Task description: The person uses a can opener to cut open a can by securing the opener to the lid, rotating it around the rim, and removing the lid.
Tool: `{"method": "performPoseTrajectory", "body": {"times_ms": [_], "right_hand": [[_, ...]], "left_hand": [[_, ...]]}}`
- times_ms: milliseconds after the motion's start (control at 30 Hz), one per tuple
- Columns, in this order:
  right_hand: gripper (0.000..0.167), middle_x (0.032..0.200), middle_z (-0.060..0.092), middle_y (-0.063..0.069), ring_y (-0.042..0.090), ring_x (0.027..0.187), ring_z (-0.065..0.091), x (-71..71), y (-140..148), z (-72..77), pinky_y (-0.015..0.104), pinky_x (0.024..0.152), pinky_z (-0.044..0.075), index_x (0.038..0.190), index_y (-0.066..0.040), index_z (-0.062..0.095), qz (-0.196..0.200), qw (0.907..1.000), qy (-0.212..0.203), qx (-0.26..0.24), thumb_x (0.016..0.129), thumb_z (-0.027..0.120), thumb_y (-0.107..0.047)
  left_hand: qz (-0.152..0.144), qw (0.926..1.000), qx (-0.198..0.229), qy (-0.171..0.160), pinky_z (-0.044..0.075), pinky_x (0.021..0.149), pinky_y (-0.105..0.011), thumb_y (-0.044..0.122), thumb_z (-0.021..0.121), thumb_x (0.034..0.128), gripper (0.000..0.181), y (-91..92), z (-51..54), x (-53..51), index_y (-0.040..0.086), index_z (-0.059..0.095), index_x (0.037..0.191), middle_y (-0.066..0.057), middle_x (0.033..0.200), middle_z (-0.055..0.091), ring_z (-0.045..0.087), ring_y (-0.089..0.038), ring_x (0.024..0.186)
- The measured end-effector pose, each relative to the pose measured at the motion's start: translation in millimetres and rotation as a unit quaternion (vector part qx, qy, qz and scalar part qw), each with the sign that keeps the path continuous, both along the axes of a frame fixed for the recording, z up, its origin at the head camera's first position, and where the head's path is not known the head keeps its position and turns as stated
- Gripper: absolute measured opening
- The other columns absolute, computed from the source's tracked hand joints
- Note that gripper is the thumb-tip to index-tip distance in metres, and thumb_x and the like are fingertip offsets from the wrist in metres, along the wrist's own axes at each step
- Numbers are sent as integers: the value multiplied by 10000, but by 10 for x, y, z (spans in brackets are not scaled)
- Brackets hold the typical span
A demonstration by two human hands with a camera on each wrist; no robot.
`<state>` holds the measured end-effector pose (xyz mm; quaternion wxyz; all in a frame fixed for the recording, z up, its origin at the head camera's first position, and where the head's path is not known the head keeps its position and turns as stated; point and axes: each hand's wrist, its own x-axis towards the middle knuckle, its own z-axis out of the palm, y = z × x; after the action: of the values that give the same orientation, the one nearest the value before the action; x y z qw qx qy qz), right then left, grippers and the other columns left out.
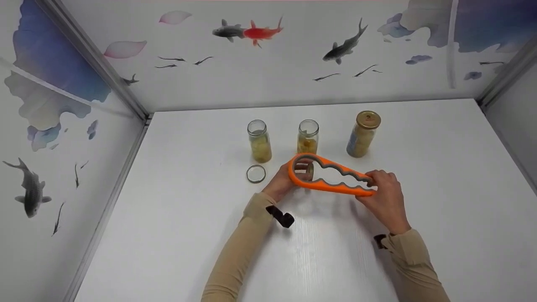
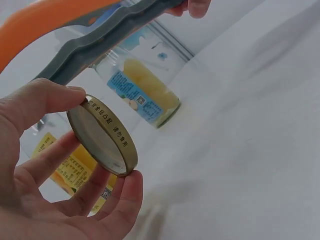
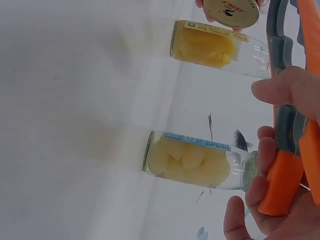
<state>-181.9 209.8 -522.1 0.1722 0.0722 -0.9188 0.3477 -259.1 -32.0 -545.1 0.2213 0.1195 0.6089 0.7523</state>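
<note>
My left hand (image 1: 280, 183) pinches a gold jar lid (image 2: 126, 150) by its rim, thumb on one edge and fingertips on the opposite one. Printed characters run along the lid's side in the left wrist view. My right hand (image 1: 387, 199) grips the handle ends of an orange jar opener (image 1: 331, 189) with grey scalloped inner edges. The opener's rounded end is above the left hand and partly covers it. Behind them stands an uncapped glass jar (image 1: 307, 144) of yellow fruit. Another uncapped jar (image 1: 261, 151) stands to its left.
A capped jar (image 1: 361, 140) of pale fruit with a blue label stands at the right, beyond the right hand. A second lid (image 1: 256, 173) lies flat on the white table (image 1: 176, 201) before the left jar. Printed panels (image 1: 268, 79) wall the back and left.
</note>
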Motion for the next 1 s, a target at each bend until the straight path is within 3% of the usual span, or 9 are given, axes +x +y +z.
{"method": "performPoseTrajectory", "body": {"times_ms": [33, 133, 267, 467, 533, 600, 800, 867, 1000], "right_hand": [[352, 862, 617, 174, 314, 827, 462, 2, 3, -3, 456, 739, 351, 989, 33, 620, 6, 10000, -1, -8, 700, 819, 9], [356, 861, 617, 175, 308, 821, 458, 9, 15, -11, 448, 736, 349, 988, 30, 621, 29, 10000, 11, -53, 689, 815, 31], [372, 864, 624, 181, 306, 810, 462, 16, 29, -23, 440, 725, 350, 984, 33, 626, 31, 9999, 27, -111, 664, 813, 63], [388, 863, 625, 181, 306, 808, 463, 21, 32, -34, 439, 723, 346, 984, 28, 628, 55, 10000, 22, -69, 650, 821, 69], [379, 865, 626, 180, 307, 813, 464, 24, 32, -36, 443, 723, 346, 987, 27, 628, 49, 10000, -1, -66, 662, 821, 59], [369, 862, 623, 174, 308, 818, 464, 28, 33, -36, 447, 722, 347, 988, 26, 628, 34, 10000, -28, -68, 674, 819, 51], [379, 849, 616, 156, 304, 810, 463, 31, 31, -40, 445, 720, 343, 986, 19, 629, 59, 10000, -20, -21, 665, 829, 44], [390, 853, 617, 159, 304, 812, 465, 30, 31, -42, 444, 723, 342, 986, 19, 629, 66, 10000, -35, -10, 656, 837, 38], [398, 870, 622, 173, 306, 823, 466, 32, 30, -42, 441, 735, 335, 994, 23, 625, 74, 10000, -59, -22, 660, 841, 28]], "left_hand": [[501, 9951, -713, 475, 473, 853, -270, -19, 716, 814, 408, -91, 23, 30, 88, 651, 1202, -61, 1112, 626, 559, -182, 1036], [276, 9948, -713, 667, 443, 936, -369, 29, 703, 842, 444, -193, 5, 12, 21, 594, 1273, -167, 1206, 581, 528, -295, 1123], [92, 9919, -804, 978, 424, 958, -365, 16, 685, 857, 455, -218, -25, -38, -45, 565, 1291, -207, 1229, 574, 511, -323, 1151], [78, 9817, -1611, 1012, 443, 930, -353, 119, 665, 915, 387, -202, 5, -64, 68, 604, 1294, -96, 1196, 610, 516, -262, 1138], [42, 9759, -1898, 1077, 436, 952, -388, 144, 635, 941, 357, -195, 57, -52, 78, 606, 1290, -95, 1214, 602, 510, -272, 1149], [42, 9678, -2101, 1387, 425, 969, -405, 127, 631, 943, 337, -195, 47, -58, 53, 615, 1271, -113, 1211, 602, 518, -284, 1143], [22, 9329, -2705, 2379, 400, 987, -353, 75, 687, 888, 339, -206, -2, -72, 2, 632, 1215, -151, 1178, 578, 526, -281, 1103], [-72, 9282, -2789, 2460, 396, 983, -355, 88, 706, 874, 360, -201, 14, -75, -7, 625, 1212, -174, 1175, 554, 517, -301, 1091], [-122, 9271, -2857, 2421, 398, 980, -367, 85, 745, 831, 425, -184, 46, -101, -39, 590, 1208, -213, 1164, 527, 512, -338, 1074]]}}
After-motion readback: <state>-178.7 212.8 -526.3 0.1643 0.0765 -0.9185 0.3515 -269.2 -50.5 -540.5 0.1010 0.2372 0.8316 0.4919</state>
